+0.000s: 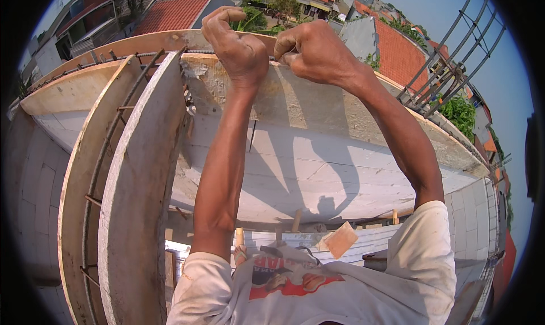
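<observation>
Both hands were raised at the top edge of the plank [295,101] on the white wall [318,172], the left hand [235,44] curled into a loose fist and the right hand [315,49] clenched, pinching something too small to tell, beside a rebar cage [96,172].
</observation>
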Tool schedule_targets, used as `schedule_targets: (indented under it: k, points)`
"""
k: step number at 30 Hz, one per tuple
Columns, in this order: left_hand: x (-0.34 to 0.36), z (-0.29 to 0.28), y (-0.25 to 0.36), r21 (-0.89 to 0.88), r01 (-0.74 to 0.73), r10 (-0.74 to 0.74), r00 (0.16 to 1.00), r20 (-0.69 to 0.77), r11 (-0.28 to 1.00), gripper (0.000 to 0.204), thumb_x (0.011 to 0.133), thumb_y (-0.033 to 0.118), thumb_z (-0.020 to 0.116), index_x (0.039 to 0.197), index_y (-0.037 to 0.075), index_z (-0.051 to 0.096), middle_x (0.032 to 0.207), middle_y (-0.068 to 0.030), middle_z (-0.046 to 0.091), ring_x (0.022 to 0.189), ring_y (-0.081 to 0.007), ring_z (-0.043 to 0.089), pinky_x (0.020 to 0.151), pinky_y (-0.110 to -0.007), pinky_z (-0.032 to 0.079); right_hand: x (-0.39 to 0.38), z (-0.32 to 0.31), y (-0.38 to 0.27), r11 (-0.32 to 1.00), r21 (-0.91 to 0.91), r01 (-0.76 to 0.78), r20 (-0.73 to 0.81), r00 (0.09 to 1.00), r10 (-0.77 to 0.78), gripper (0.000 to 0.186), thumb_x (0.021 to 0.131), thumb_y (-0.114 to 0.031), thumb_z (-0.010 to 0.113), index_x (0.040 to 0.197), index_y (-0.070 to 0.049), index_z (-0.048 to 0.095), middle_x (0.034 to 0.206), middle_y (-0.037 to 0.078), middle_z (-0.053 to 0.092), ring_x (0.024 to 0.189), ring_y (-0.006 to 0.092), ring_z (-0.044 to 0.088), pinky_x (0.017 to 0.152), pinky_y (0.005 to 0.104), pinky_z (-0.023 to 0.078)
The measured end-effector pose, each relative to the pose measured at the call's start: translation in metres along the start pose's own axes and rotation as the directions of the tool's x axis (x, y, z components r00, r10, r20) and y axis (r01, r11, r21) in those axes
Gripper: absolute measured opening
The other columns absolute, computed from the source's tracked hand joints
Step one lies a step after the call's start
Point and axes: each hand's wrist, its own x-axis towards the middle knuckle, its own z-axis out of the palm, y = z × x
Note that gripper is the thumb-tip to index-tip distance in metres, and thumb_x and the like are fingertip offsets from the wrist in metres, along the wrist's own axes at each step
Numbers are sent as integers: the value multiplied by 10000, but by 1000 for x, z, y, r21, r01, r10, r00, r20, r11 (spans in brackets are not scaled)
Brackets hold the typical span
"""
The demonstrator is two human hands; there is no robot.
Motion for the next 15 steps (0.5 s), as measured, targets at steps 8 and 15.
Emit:
schedule_targets:
  k: [8,15]
  points:
    - [-6,4,4,42,-23,23,1000,8,999,451,677,-146,449,1077,30,561,1131,-175,578,1118,-367,522,990,-487,418,-67,-27,51,751,380,-540,136,836,532,85,832,-90,793,886,-50,845,789,72,792,756,151,724,752,350,563]
    - [-2,3,2,50,-43,42,999,9,998,425,674,-139,459,1048,29,569,1113,-162,605,1103,-367,548,976,-482,426,25,-26,40,964,13,-267,223,940,257,174,753,-138,833,892,-34,842,750,120,787,762,244,768,758,396,587]
